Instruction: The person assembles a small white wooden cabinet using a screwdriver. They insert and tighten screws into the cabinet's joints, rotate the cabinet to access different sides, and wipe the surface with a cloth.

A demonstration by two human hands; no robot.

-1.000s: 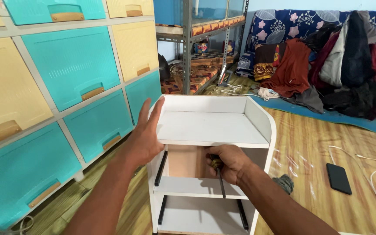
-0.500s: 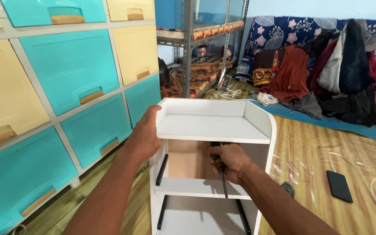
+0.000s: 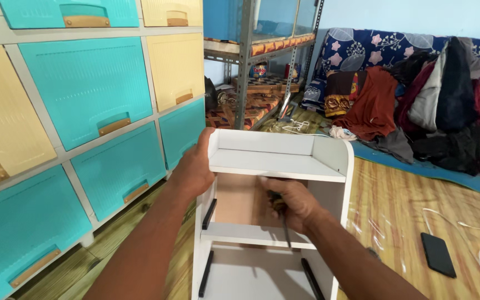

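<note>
White cabinet (image 3: pixel 276 166) stands on the wood floor (image 3: pixel 395 222), centre of view, just right of the drawer wall. It's open-fronted w/ two shelves across and black rails (image 3: pixel 209 214) on the inner side walls; pale brown back panel shows in the upper bay.

Left hand (image 3: pixel 195 169) grips the cabinet's far-left top corner, fingers wrapped over the edge, thumb up along the side. Right hand (image 3: pixel 293 203) is inside the upper bay, under the top shelf, fingers closed round a screwdriver (image 3: pixel 284 228); dark shaft hangs down past the middle shelf. Tip is blurred, can't tell what it touches.

Left of cabinet: big drawer unit (image 3: pixel 84 94), teal and cream fronts w/ wooden pulls, running from near left to far.

Far, behind cabinet: metal rack (image 3: pixel 245 55) w/ patterned cloth and small items on its lower shelf. White cable lies on the floor by its foot.

Far right: heap of clothes (image 3: pixel 418 105), red, dark and grey, piled against a floral blue backing, on a blue mat (image 3: pixel 445 169).

Near right on the floor: black phone (image 3: pixel 438 254), lying flat, well apart from the cabinet, and a white cord (image 3: pixel 473 233) looping beside it.
</note>
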